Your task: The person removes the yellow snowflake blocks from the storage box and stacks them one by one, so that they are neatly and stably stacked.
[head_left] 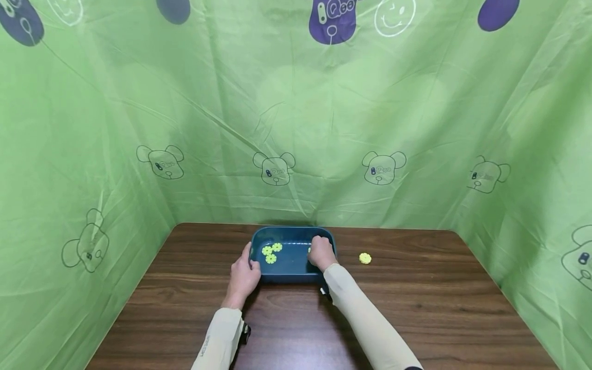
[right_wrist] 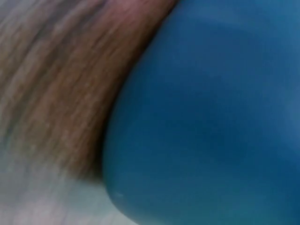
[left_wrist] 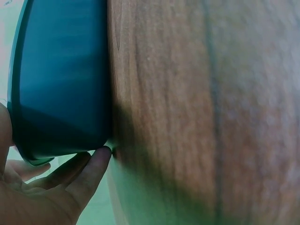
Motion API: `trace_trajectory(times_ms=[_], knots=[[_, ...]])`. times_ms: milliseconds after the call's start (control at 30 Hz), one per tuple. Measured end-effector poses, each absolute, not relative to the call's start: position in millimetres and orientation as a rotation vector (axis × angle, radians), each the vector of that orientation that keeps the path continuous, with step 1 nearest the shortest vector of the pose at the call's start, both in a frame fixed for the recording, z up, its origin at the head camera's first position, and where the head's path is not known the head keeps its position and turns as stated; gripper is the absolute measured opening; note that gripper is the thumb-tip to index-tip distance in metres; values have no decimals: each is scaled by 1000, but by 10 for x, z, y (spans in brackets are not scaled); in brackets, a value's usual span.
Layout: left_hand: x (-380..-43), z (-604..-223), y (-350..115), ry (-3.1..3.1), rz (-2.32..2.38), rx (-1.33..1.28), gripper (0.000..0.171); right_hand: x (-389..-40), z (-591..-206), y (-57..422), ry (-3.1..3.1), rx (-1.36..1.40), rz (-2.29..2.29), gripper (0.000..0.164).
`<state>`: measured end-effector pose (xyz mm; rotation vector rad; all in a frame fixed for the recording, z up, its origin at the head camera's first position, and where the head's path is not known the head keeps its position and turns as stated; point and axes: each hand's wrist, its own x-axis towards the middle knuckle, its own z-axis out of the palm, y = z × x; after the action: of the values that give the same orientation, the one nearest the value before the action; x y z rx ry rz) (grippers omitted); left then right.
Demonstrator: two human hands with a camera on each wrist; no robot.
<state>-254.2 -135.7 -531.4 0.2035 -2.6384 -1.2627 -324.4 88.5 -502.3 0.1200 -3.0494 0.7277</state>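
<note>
A dark blue rectangular basin (head_left: 291, 279) stands on the wooden table. My left hand (head_left: 244, 275) holds its left end, thumb near the front corner; the left wrist view shows the fingers (left_wrist: 96, 171) against the outer wall. Over the basin's right end my right hand (head_left: 322, 252) reaches inside with curled fingers. Part of a yellow flower-shaped disc (head_left: 309, 250) peeks out at these fingertips; the rest is hidden behind the hand. Three similar yellow discs (head_left: 271, 258) lie close together in the basin's left half. Only the basin wall (right_wrist: 201, 122) and table fill the right wrist view.
To the right of the basin, yellow flower-shaped discs (head_left: 365, 258) sit in a small pile on the table (head_left: 416, 298). A green printed cloth (head_left: 296, 123) hangs behind the table and along both sides.
</note>
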Motion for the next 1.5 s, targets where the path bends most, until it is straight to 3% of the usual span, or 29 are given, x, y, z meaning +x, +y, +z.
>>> trace_trajectory(times_ms=[100,367,867,967,1167,1500], knots=[[-2550,-5310,-1366,-2641,-1268,199,63,-3256,-5028,887,-3050,125,748,23],[-2553,-5307,-1359,-2638,-1275,197,63,-3275,-5033,907,-3063,188,799,53],[-2513,-5267,-1354,-2638,-1261,190,61,-3293,-5082,912,-3058,276,875,58],[-2509,-5272,-1355,-2641,-1260,188,61,-3287,-5087,910,-3044,302,895,54],[-2507,-5277,-1348,-2632,-1263,180,61,-3302,-5112,901,-3035,307,908,24],[-2505,-5281,-1347,-2622,-1237,177,62,-3279,-5105,908,-2996,442,1028,14]])
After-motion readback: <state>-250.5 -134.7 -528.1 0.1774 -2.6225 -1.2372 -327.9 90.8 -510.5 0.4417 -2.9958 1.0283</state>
